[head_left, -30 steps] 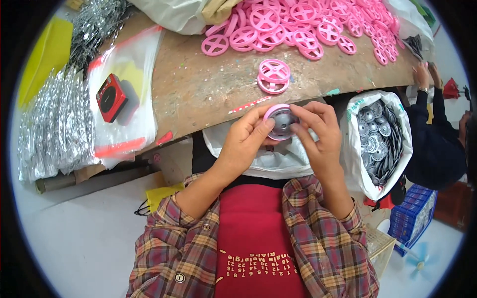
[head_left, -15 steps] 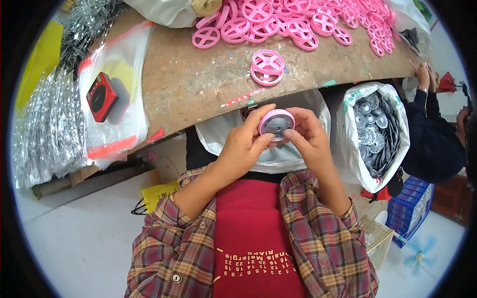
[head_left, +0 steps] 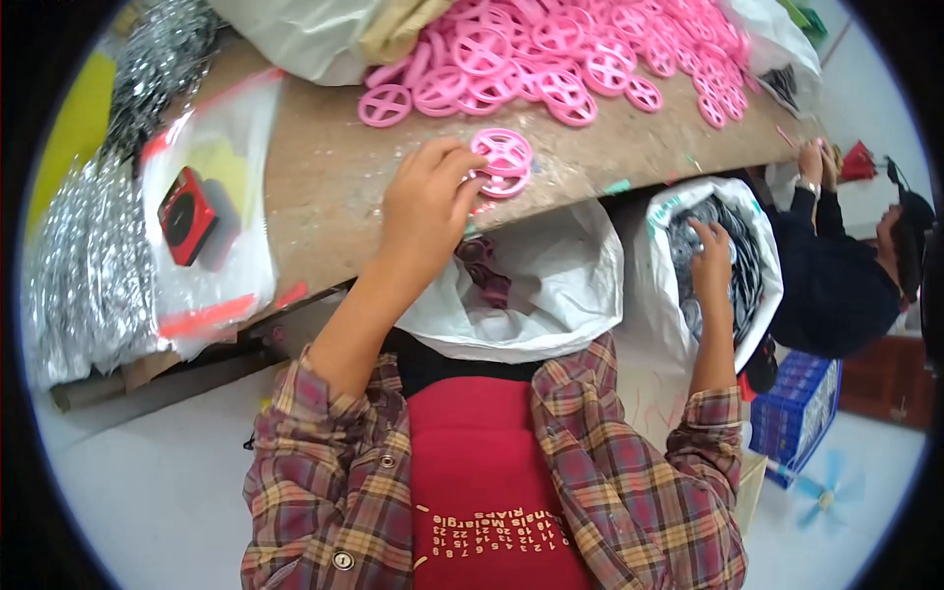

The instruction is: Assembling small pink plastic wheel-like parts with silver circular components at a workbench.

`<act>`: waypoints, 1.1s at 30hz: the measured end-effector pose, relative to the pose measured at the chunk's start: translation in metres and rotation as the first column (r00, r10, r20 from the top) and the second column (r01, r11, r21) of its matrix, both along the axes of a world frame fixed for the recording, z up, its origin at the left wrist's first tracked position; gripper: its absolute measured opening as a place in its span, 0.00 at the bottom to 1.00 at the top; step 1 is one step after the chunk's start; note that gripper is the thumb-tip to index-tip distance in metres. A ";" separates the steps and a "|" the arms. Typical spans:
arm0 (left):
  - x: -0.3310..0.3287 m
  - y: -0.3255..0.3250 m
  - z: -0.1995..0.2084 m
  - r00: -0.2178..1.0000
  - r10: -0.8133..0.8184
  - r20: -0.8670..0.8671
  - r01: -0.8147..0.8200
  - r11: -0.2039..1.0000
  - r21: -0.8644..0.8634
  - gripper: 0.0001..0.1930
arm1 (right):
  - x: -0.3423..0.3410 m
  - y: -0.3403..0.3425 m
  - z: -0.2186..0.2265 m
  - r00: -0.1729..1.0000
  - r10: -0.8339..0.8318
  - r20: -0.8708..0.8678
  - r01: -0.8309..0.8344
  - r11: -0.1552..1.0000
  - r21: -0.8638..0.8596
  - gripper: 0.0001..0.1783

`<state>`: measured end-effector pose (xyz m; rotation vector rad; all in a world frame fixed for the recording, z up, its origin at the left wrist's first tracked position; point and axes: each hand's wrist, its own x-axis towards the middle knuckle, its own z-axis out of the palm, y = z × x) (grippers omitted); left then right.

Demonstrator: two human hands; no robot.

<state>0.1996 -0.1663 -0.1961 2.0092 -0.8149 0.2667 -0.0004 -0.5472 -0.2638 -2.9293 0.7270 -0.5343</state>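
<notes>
My left hand (head_left: 429, 202) reaches over the table's front edge, fingers apart, its fingertips at the left rim of two overlapping pink spoked wheels (head_left: 504, 149). Both wheels still lie on the table. Inside the mouth of a white sack on the right, my right hand (head_left: 713, 261) has its fingers spread among grey round discs (head_left: 739, 218). Whether a disc is between those fingertips does not show clearly. Between my arms, the open white sack (head_left: 565, 320) holds a few dark pinkish pieces (head_left: 489, 283), shaded and hard to make out.
A large heap of pink wheels (head_left: 560, 59) covers the table's far side. At left are clear plastic bags (head_left: 251, 187) with a red-and-black device (head_left: 187, 216) on top, beside silver tinsel (head_left: 93, 265). Another person (head_left: 836, 280) works at far right, near a blue crate (head_left: 795, 413).
The pink-ringed grey disc that both hands held is no longer in them. My left hand has moved forward to the two pink wheels, my right hand rightward into the sack of discs.
</notes>
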 end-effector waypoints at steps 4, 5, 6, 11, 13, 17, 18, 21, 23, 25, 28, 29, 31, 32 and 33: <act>0.018 -0.011 -0.015 0.964 -0.049 0.263 0.028 0.996 0.082 0.07 | 0.005 -0.024 -0.021 0.995 0.097 -0.031 -0.099 0.992 -0.074 0.21; 0.021 -0.013 -0.015 0.963 -0.063 0.262 0.039 0.995 0.096 0.06 | 0.005 -0.025 -0.021 0.990 0.095 -0.103 -0.104 0.991 -0.083 0.20; 0.023 -0.015 -0.016 0.964 -0.059 0.259 0.035 0.995 0.097 0.06 | 0.006 -0.025 -0.021 0.981 0.089 -0.175 -0.106 0.990 -0.093 0.20; 0.026 -0.008 -0.016 0.945 -0.083 0.317 0.054 0.994 0.099 0.07 | 0.025 -0.023 -0.029 0.981 0.183 -0.066 -0.191 0.971 -0.146 0.15; 0.022 -0.002 -0.016 0.952 -0.048 0.302 0.022 0.996 0.090 0.08 | 0.043 -0.019 -0.025 0.973 0.114 -0.200 -0.135 0.986 -0.095 0.14; 0.007 0.011 -0.011 0.992 0.016 0.129 -0.011 0.999 -0.045 0.09 | 0.030 -0.063 -0.040 0.905 0.332 -0.266 -0.401 0.873 -0.277 0.19; -0.001 0.017 -0.010 0.998 0.051 -0.035 -0.055 0.990 -0.134 0.08 | 0.028 -0.062 -0.035 0.915 0.290 -0.279 -0.356 0.907 -0.224 0.20; -0.010 0.029 -0.004 0.733 -0.346 -0.586 -0.108 0.791 -0.602 0.08 | -0.010 -0.114 -0.023 0.910 0.181 -0.374 -0.319 0.881 -0.350 0.18; -0.016 0.033 0.010 0.270 -0.802 -0.533 -0.288 0.461 -0.840 0.09 | -0.019 -0.132 -0.019 0.986 0.094 -0.139 -0.128 0.957 -0.259 0.16; -0.025 0.037 0.014 0.241 -0.827 -0.508 -0.339 0.418 -0.843 0.10 | -0.009 -0.076 0.023 0.993 -0.038 0.112 0.041 0.999 -0.018 0.15; -0.037 0.021 0.006 0.099 -0.889 -0.447 -0.349 0.390 -0.852 0.18 | -0.001 0.041 0.076 0.921 0.051 0.385 -0.138 0.969 0.203 0.13; -0.044 0.017 0.013 0.126 -0.834 -0.537 -0.324 0.478 -0.817 0.17 | 0.012 0.096 0.092 0.835 0.240 0.495 -0.327 0.940 0.095 0.12; -0.053 0.014 0.016 0.153 -0.749 -0.644 -0.279 0.593 -0.756 0.17 | 0.034 0.169 0.125 0.660 0.661 0.357 -0.640 0.744 -0.191 0.12; -0.058 0.011 0.016 0.137 -0.729 -0.671 -0.250 0.630 -0.736 0.19 | 0.041 0.188 0.126 0.572 0.722 0.390 -0.726 0.666 -0.168 0.14; -0.063 0.013 0.014 0.117 -0.731 -0.672 -0.237 0.637 -0.734 0.19 | 0.048 0.200 0.129 0.553 0.762 0.338 -0.763 0.626 -0.162 0.14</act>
